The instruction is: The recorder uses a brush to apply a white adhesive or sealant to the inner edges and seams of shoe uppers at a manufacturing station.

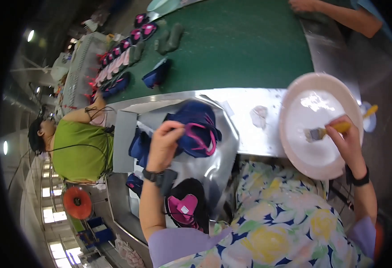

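My left hand (165,139) pinches the edge of a navy shoe upper (200,118) with a bright pink rim around its opening. The upper hangs over a metal tray (225,178) in front of me. In my right hand (345,138) is a paintbrush (315,134) with a yellow handle, its bristles pointing left above the white liquid in a pale oval basin (289,96). More navy uppers (138,145) lie in the tray left of my left hand. A black and pink shoe piece (186,206) rests near my left forearm.
A green conveyor belt (236,44) carries rows of shoe parts (124,49) and a single navy upper (157,75). A co-worker in a green top (82,147) sits at left; another person's arm (343,15) reaches in top right. A crumpled white cloth (259,116) lies beside the basin.
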Action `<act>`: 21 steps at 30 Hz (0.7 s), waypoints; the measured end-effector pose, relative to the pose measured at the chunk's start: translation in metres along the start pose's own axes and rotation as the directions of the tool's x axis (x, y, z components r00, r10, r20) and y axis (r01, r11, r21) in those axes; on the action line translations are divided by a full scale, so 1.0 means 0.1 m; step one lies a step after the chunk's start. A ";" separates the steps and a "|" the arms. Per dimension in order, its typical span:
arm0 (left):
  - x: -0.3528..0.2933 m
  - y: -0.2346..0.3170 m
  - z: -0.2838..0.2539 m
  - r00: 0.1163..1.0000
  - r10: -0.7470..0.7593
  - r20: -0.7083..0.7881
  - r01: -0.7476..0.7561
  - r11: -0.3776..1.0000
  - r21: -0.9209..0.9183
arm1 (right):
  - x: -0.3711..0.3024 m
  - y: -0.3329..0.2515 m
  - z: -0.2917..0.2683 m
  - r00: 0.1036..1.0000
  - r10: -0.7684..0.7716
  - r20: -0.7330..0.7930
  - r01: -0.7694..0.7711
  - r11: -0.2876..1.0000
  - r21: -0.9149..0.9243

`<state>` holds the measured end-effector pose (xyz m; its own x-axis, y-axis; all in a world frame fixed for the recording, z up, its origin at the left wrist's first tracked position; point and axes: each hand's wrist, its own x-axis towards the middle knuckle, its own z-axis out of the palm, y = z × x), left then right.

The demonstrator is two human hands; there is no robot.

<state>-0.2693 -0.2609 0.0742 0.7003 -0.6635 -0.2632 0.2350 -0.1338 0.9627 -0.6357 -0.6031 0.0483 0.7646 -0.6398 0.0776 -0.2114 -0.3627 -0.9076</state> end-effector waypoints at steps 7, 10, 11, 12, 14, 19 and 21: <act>-0.04 -1.32 -0.34 0.947 -0.290 -0.142 0.290 0.957 -0.020 | 0.14 0.08 -0.07 1.000 0.007 -0.019 -0.007 1.000 -0.026; -0.04 -1.21 0.05 0.884 0.465 0.054 -0.292 0.457 0.840 | 0.19 0.25 -0.23 1.000 -0.013 -0.010 0.012 0.989 -0.145; -0.07 -0.97 0.25 0.864 0.437 0.250 -0.419 0.351 0.837 | 0.21 0.28 -0.22 1.000 -0.029 -0.013 0.028 0.996 -0.085; -0.08 -0.76 0.42 0.810 0.392 0.436 -0.549 0.246 0.799 | 0.26 0.29 -0.13 0.999 -0.050 -0.019 0.049 0.998 -0.027; -0.01 -0.66 0.66 0.750 0.129 0.649 -0.656 0.016 0.755 | 0.35 0.25 0.06 0.994 -0.092 0.050 0.094 0.995 -0.028; 0.42 -0.52 0.54 0.802 0.016 0.598 -0.575 0.292 0.764 | 0.27 0.06 0.31 0.890 -0.024 0.456 0.122 0.975 -0.187; 0.40 -0.10 0.58 0.861 0.174 0.478 -0.494 0.513 0.702 | 0.22 0.20 0.19 0.885 -0.128 0.447 0.246 0.945 -0.217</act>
<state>-0.2827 -0.3285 0.0573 0.3217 -0.9464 -0.0292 -0.6987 -0.2581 0.6672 -0.6113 -0.6113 0.0244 0.9761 -0.2175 0.0002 -0.1440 -0.6469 -0.7488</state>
